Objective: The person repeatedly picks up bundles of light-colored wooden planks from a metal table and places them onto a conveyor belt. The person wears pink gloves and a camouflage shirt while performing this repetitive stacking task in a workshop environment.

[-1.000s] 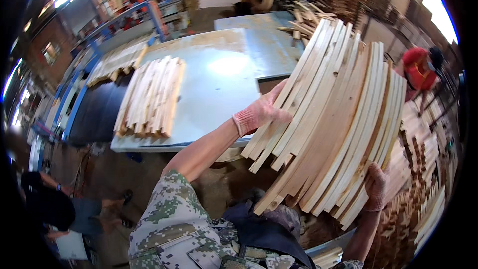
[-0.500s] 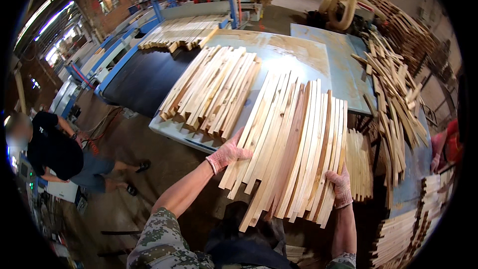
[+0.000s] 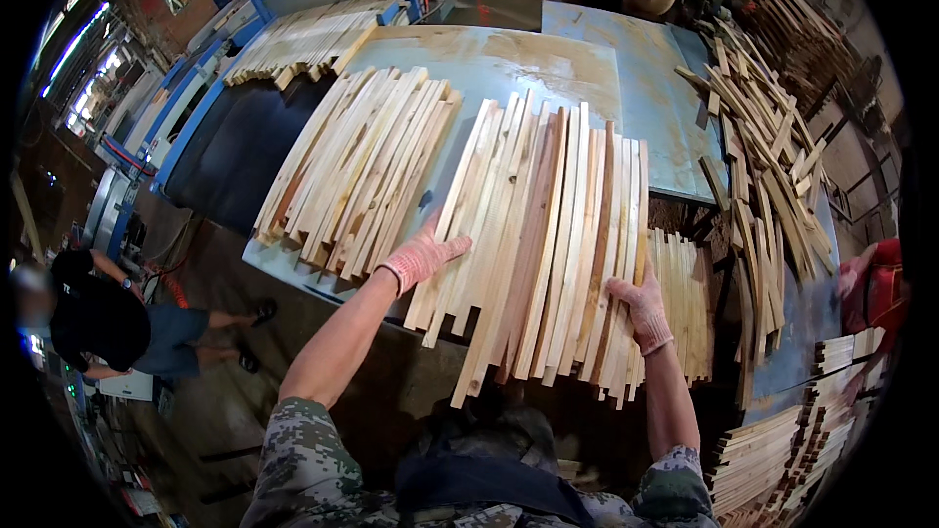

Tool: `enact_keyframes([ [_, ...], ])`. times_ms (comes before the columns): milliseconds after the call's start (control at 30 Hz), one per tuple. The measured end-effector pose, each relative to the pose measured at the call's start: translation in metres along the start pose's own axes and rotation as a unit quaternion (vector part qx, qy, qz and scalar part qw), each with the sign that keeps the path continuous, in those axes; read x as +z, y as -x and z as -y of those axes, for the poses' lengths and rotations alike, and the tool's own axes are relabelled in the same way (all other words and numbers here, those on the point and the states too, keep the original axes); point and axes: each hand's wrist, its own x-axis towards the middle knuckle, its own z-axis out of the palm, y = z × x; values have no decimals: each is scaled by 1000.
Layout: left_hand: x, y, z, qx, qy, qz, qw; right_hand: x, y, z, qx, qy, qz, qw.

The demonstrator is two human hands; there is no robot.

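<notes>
Forward, toward twelve o'clock, is where the bundle of wooden sticks (image 3: 538, 244) has gone since the earlier frame, so it now sits farther up beside the pile of sticks (image 3: 367, 166) on the table (image 3: 572, 68). From my head view, the bundle is right between my two hands. It lies toward three o'clock from my left hand (image 3: 423, 256) and toward ten o'clock from my right hand (image 3: 643, 303). Both hands are closed on it, one at each side, with thumbs on top; I can't see the fingers tucked under the wood. Its long way runs about from six to twelve, with the left sticks leaning more from seven to one. Its near ends poke out past the table edge toward me, and I can't tell if its far part touches the top. My left hand is nearer the pile, which sits at eleven o'clock from it. Just a thin strip of tabletop shows between pile and bundle, so that side is tight. Past the pile, at ten, are a black belt (image 3: 249, 156) and a row of sticks (image 3: 313, 39). A lower stack (image 3: 680, 303) is close by my right hand, at two, with messy loose sticks (image 3: 773, 186) farther off. A person in a dark shirt (image 3: 103, 308) is well apart, at nine.
</notes>
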Motion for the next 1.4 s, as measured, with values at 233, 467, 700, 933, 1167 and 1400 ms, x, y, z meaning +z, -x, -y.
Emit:
enact_keyframes([
  [233,-6,-22,-65,-170,-212,-71,960,18,-38,5,-58,0,14,998],
  [467,-71,4,-19,53,-303,-149,940,30,-70,4,-57,2,56,997],
  [700,-224,8,85,-96,-277,-315,903,37,-89,-9,-83,27,22,996],
  [933,-335,-25,141,-158,-316,-324,878,78,-88,49,73,587,-142,794],
  [1167,-365,-92,203,-56,-266,-279,921,133,-95,34,60,557,-335,758],
  [1400,-349,-112,229,-71,-248,-246,934,140,-101,38,102,574,-362,727],
])
